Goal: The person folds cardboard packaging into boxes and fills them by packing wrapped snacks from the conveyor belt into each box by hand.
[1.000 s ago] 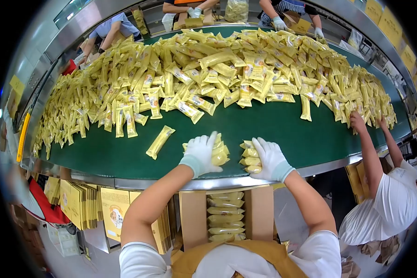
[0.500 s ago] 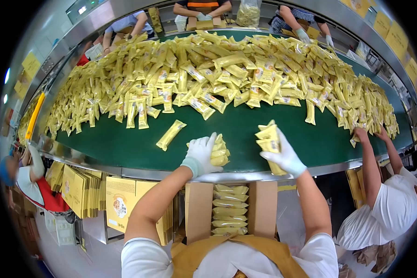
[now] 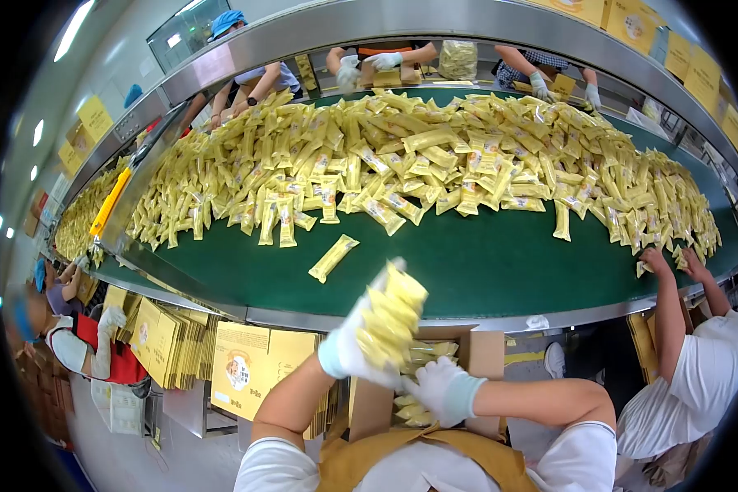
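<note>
My left hand (image 3: 361, 332), in a white glove, grips a stack of yellow packets (image 3: 394, 316) above the near edge of the green table (image 3: 467, 262). Its fingers wrap round the packets. My right hand (image 3: 444, 390), also gloved, is over the open cardboard box (image 3: 485, 354) in front of me. Its fingers are bent down; what they hold, if anything, is hidden. Several yellow packets (image 3: 414, 410) lie inside the box, partly covered by my hands. One loose packet (image 3: 333, 258) lies on the green surface beyond my left hand.
A large heap of yellow packets (image 3: 435, 156) spreads across the table. Flat yellow cartons (image 3: 258, 369) stand at the left. A co-worker's hands (image 3: 668, 261) touch packets at the right. Other gloved hands (image 3: 385, 61) are at the far side. A person in red (image 3: 123, 353) is at the left.
My left hand has lifted its packets off the table towards the box. My right hand has come from the table down to the box; the packets it held no longer show in it. The view has shifted.
</note>
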